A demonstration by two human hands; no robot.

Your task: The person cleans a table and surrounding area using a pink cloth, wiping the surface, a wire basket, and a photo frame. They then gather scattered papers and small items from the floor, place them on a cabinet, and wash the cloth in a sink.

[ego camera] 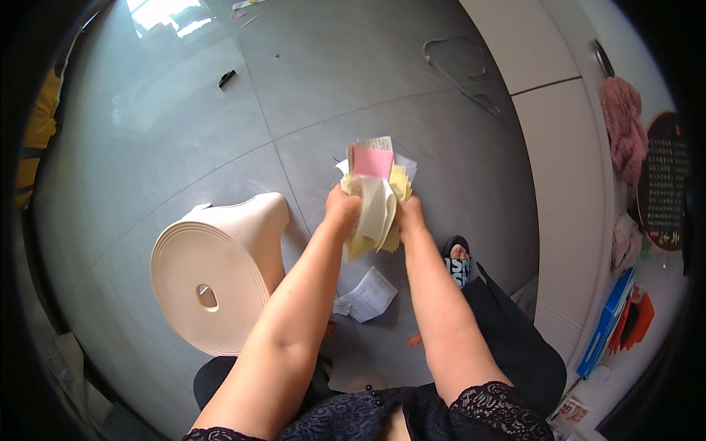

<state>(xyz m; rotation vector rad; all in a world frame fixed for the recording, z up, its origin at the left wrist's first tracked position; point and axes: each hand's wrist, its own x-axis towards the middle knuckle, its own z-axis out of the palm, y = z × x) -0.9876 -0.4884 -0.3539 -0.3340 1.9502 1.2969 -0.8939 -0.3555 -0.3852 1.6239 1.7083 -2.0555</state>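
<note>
Both hands hold one loose bundle of papers [372, 206] out in front of me, above the grey tiled floor. My left hand [343, 206] grips its left side and my right hand [410, 215] its right side. The bundle has white, pale yellow and pink sheets, some bearing writing, with uneven edges sticking out. A curled white sheet stands up in the middle. Below the bundle, a creased white paper [367, 295] with writing lies on the floor between my forearms.
A beige plastic stool [207, 286] lies on its side at the left. A black clip-like object [226, 78] and a grey strap [458, 77] lie farther off on the floor. White cabinet fronts [557, 165] run along the right, with blue folders [606, 325] on top.
</note>
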